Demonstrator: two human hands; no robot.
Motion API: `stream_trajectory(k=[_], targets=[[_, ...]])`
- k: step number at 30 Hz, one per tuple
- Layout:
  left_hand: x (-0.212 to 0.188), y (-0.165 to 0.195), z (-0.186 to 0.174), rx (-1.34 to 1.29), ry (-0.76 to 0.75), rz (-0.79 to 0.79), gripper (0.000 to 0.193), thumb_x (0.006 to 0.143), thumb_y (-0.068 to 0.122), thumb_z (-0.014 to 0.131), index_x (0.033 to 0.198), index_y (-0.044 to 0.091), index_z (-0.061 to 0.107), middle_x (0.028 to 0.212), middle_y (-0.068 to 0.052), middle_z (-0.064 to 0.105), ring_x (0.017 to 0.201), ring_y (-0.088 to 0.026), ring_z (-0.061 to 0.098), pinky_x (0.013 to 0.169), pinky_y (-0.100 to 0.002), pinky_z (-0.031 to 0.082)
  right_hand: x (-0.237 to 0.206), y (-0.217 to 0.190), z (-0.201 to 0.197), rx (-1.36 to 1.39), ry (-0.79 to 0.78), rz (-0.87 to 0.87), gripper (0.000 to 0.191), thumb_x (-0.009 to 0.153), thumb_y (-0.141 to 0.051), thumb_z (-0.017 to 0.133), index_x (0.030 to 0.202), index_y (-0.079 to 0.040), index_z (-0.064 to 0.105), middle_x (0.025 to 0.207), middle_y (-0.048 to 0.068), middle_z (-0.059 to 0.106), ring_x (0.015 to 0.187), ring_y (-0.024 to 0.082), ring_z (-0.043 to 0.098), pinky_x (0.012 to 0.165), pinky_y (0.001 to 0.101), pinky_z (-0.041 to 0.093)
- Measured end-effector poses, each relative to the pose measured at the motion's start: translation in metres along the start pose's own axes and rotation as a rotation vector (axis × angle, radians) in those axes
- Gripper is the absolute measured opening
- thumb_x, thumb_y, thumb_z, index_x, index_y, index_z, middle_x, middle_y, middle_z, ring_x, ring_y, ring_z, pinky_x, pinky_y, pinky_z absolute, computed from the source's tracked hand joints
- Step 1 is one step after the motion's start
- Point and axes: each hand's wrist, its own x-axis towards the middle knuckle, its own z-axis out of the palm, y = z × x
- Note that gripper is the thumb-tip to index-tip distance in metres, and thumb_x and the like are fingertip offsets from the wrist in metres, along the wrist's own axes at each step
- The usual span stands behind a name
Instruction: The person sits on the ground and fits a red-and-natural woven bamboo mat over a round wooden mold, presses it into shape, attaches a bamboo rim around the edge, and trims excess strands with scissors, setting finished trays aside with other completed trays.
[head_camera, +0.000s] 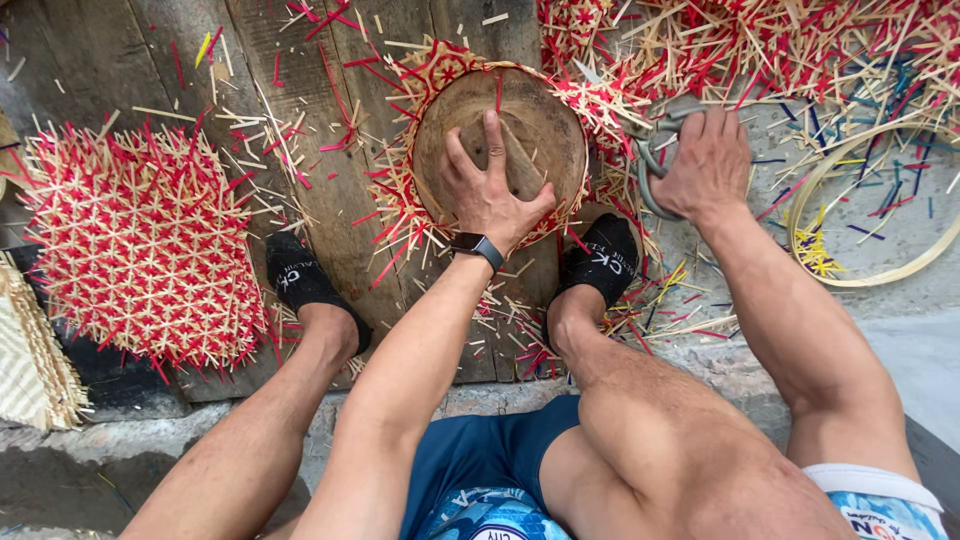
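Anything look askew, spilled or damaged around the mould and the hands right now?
No damage shows. Cut strips, red and natural, lie scattered over the boards. The left hand presses the wooden mould into the woven piece; the right hand grips shears.

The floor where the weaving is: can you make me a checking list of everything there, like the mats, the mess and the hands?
Surface: wooden planks, concrete at right.
Job's things: round wooden mould pressed into red-and-tan woven mat; metal shears.
Clutter: cut red and tan strips; finished woven mat; bamboo hoop with blue and yellow bits.
Hands: left hand flat on the mould, smartwatch on wrist; right hand on the shears.
Cables: nothing seen.
Surroundings: black socks on both feet; tan weave at left edge.
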Motion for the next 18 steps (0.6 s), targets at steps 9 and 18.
stream_trajectory(k=[9, 18], targets=[[-0.004, -0.002, -0.006, -0.03, -0.146, 0.074, 0.132, 0.057, 0.047, 0.093, 0.161, 0.029, 0.015, 0.152, -0.032, 0.018, 0.134, -0.058, 0.029, 0.109, -0.065, 0.039, 0.003, 0.006, 0.035, -0.087, -0.057, -0.006, 0.033, 0.086, -0.028, 0.072, 0.096, 0.001, 0.06, 0.096, 0.015, 0.057, 0.092, 0.028, 0.057, 0.074, 0.0421, 0.048], [-0.002, -0.011, -0.008, -0.001, -0.253, 0.235, 0.132, 0.055, 0.045, 0.094, 0.161, 0.029, 0.016, 0.152, -0.03, 0.017, 0.133, -0.058, 0.028, 0.11, -0.065, 0.038, 0.031, -0.01, 0.023, -0.162, 0.216, -0.15, 0.062, 0.073, -0.057, 0.081, 0.091, 0.0, 0.064, 0.09, 0.012, 0.061, 0.087, 0.026, 0.062, 0.08, 0.0388, 0.056]])
